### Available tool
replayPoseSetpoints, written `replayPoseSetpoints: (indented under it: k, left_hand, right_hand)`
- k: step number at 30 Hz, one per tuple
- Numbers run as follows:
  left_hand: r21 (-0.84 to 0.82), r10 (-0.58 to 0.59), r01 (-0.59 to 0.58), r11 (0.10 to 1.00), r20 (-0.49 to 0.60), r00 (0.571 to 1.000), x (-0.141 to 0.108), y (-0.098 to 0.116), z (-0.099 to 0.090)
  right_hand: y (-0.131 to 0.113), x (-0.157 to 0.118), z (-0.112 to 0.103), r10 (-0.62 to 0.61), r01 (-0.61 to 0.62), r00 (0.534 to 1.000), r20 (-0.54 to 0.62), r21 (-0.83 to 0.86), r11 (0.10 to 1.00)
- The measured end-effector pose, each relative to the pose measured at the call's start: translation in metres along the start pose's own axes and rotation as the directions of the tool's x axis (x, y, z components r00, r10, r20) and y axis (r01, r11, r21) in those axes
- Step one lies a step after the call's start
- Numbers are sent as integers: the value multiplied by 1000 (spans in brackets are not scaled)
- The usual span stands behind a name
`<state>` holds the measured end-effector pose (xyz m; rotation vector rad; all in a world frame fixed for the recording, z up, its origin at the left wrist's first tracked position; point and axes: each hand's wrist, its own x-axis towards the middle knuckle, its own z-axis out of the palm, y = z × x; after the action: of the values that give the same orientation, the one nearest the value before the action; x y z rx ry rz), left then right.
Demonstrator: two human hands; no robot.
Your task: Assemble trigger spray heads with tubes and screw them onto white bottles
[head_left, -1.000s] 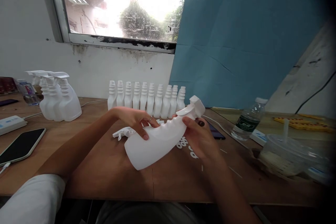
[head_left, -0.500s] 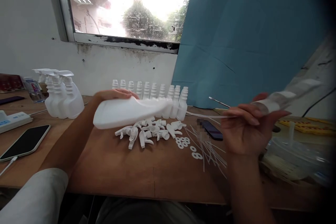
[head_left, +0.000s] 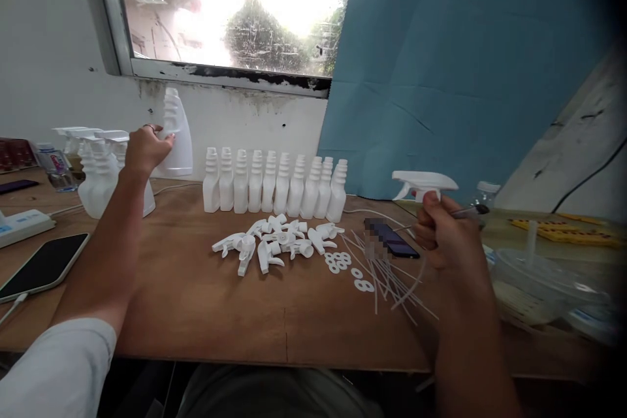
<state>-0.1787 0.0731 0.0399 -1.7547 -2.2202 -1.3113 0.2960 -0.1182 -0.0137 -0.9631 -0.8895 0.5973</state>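
My left hand (head_left: 151, 149) grips a white spray bottle (head_left: 179, 144) by its side, lifted and upright, its neck bare. Closed in my right hand (head_left: 443, 228) is a white trigger sprayer head (head_left: 425, 180), nozzle to the left. A thin metal tool (head_left: 471, 211) also runs through that hand; its full shape is hidden. Several capless bottles (head_left: 255, 183) stand in a row by the wall. Before them lie a heap of loose trigger heads (head_left: 274, 238), white ring washers (head_left: 337, 261) and thin clear tubes (head_left: 392, 287).
Behind my left forearm stand bottles with trigger heads fitted (head_left: 98, 173). A phone on a cable (head_left: 46, 264) and a power strip (head_left: 24, 227) lie at left. On the right are another phone (head_left: 399, 241) and a lidded plastic cup (head_left: 533, 281).
My left hand has carried its bottle left and up, turning it from lying to upright. My right hand has swung left, turning the sprayer head level.
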Motion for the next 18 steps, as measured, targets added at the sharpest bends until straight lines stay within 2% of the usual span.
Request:
replayPoseSetpoints:
  k: [3, 7, 9, 14, 18]
  left_hand:
    - [-36, -38, 39, 999, 16, 999, 7, -14, 28]
    - [-98, -115, 128, 987, 130, 985, 8, -31, 66]
    - [-126, -143, 165, 978, 170, 975, 6, -37, 83]
    - [-186, -180, 235, 954, 272, 945, 0, -42, 105]
    - [-199, -195, 270, 942, 333, 923, -2, -40, 109]
  right_hand:
    - [5, 7, -5, 47, -52, 995, -91, -55, 997]
    - [14, 16, -16, 159, -149, 986, 55, -155, 977]
    - [24, 20, -20, 161, -128, 980, 115, -253, 959]
    - [55, 35, -26, -2, 34, 997, 74, -425, 904]
    - [68, 47, -31, -224, 190, 974, 16, -594, 782]
